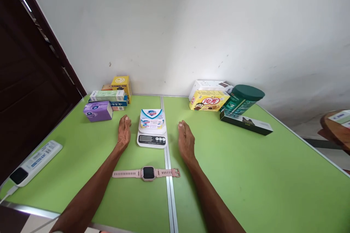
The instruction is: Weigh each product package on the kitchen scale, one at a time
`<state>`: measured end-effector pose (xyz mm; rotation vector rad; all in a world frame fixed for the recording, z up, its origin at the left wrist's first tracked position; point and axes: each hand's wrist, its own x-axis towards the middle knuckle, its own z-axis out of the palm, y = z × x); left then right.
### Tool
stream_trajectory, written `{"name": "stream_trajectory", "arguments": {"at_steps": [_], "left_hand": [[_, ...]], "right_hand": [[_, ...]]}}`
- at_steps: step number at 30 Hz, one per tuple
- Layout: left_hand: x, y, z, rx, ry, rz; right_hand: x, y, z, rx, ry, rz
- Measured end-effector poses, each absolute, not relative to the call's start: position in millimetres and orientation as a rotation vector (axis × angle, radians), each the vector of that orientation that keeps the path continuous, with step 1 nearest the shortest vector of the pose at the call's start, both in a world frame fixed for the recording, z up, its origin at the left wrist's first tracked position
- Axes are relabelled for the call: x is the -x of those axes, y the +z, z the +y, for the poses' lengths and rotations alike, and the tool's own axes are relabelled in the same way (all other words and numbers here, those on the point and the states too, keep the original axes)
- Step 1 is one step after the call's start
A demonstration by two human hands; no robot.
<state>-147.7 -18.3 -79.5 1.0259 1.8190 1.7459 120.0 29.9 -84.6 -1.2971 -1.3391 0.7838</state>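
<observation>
A small white kitchen scale point(152, 132) stands near the middle of the green table, its display facing me. On its platform sits a white and blue soap box point(152, 118). My left hand point(124, 131) rests on edge to the left of the scale, fingers stretched out and nothing in it. On the other side my right hand point(186, 139) stands the same way, apart from the scale and holding nothing. Between my forearms lies a pink smartwatch point(148, 173), its strap laid out flat and its screen dark.
At the back left are a purple tissue pack point(97, 111), a yellow box point(121, 86) and several stacked cartons. A yellow snack box point(209, 101), a green tub point(244, 98) and a long black box point(246, 123) stand back right. A white cabled device point(38, 162) lies left.
</observation>
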Motion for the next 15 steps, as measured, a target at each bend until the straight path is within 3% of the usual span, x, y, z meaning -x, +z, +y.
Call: {"name": "stream_trajectory", "arguments": {"at_steps": [15], "left_hand": [[148,-89,-19,-1.066,1.757,1.820]], "right_hand": [[-117,-106,36,1.245,0.730,-1.456]]}}
